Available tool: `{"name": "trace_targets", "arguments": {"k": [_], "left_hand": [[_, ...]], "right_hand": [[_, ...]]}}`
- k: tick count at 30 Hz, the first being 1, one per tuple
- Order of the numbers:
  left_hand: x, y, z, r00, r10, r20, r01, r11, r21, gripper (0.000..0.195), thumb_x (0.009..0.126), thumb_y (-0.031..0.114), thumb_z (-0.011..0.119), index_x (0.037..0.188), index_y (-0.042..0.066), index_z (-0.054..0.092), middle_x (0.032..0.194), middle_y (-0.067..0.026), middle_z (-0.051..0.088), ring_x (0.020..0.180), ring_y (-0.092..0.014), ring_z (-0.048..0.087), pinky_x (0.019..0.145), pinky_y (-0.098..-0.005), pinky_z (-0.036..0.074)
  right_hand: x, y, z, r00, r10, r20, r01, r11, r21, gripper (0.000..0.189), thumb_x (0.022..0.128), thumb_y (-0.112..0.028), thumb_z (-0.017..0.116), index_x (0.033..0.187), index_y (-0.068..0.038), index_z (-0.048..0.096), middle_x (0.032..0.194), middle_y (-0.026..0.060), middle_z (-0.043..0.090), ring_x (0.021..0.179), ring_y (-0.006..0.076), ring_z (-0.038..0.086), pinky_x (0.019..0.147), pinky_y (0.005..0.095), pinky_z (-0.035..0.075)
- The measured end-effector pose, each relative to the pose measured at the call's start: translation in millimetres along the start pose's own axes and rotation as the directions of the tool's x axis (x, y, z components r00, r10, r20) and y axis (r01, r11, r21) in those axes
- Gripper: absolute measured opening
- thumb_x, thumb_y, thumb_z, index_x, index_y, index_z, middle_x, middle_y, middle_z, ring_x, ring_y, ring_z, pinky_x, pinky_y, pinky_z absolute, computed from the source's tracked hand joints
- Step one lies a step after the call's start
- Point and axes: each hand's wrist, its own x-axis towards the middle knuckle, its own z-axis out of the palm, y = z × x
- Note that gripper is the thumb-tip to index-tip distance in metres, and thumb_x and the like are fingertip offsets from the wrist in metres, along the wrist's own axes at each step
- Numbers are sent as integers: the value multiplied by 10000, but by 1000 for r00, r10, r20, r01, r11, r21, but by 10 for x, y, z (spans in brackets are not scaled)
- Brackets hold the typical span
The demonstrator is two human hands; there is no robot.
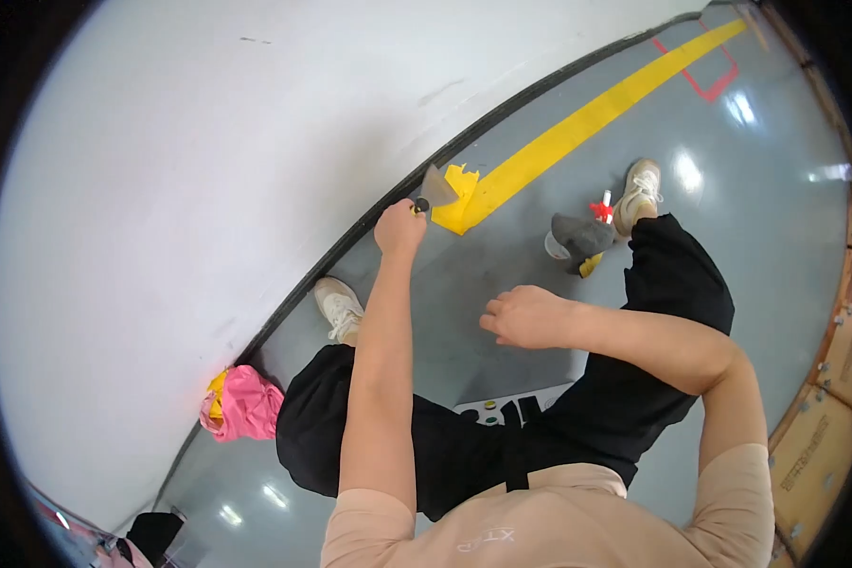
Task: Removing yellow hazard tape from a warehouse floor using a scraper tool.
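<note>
My left hand (401,228) grips the handle of a putty knife (438,188), its broad metal blade reaching the folded end of a strip of yellow floor tape (568,138). That end (457,209) is turned over, with a torn edge, close to the black baseboard (390,202). Above the grey floor, my right hand (529,317) hangs with curled fingers and nothing visible in it. Beyond it lies a grey cloth (582,236) against a clear plastic container (556,246). A white stick-like item with red material (602,210) stands beside the cloth.
The white wall (184,177) rises along my left. A pink bag (245,405) with yellow material inside leans at its foot. On the floor behind my legs is a white printed panel (493,412). Wooden crates (816,454) line the right. Red tape (717,89) marks the far floor.
</note>
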Motion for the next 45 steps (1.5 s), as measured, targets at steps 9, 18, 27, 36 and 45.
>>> {"name": "trace_targets", "arguments": {"k": [9, 18, 27, 36, 45], "left_hand": [[-452, 150, 431, 985, -128, 115, 134, 990, -37, 276, 781, 299, 642, 956, 87, 644, 957, -127, 656, 911, -298, 627, 764, -419, 496], [-718, -169, 603, 919, -294, 262, 337, 932, -133, 343, 771, 319, 634, 1059, 135, 656, 1030, -101, 657, 975, -290, 615, 814, -397, 486], [-833, -474, 559, 856, -341, 388, 405, 910, -94, 315, 746, 307, 641, 992, 114, 684, 962, -111, 674, 936, -296, 629, 790, -399, 484], [-744, -383, 639, 831, -339, 440, 519, 758, -395, 266, 768, 301, 651, 877, 60, 678, 662, -66, 625, 574, -200, 593, 563, -344, 445], [-936, -483, 1090, 754, -529, 389, 645, 485, -591, 290, 806, 306, 627, 794, 17, 612, 611, -73, 577, 502, -187, 549, 513, -333, 419]], "right_hand": [[-82, -27, 99, 999, -28, -15, 28, 1000, -13, 227, 803, -211, 606, 931, -24, 606, 880, 138, 620, 867, 291, 614, 736, 388, 496], [-74, -64, 178, 993, -80, -87, 73, 994, -87, 152, 792, -155, 553, 851, -29, 614, 828, 132, 629, 808, 292, 631, 694, 391, 506], [-126, -86, 263, 993, -94, -72, 88, 993, -78, 159, 802, -136, 525, 871, -25, 616, 839, 138, 628, 841, 293, 626, 703, 392, 502], [-117, -97, 306, 994, -94, -51, 90, 994, -68, 165, 803, -138, 528, 889, -30, 619, 854, 135, 627, 824, 289, 625, 701, 388, 499], [-107, -95, 363, 996, -85, 10, 85, 992, -91, 169, 809, -130, 527, 906, -22, 614, 866, 139, 628, 846, 290, 627, 719, 400, 498]]}}
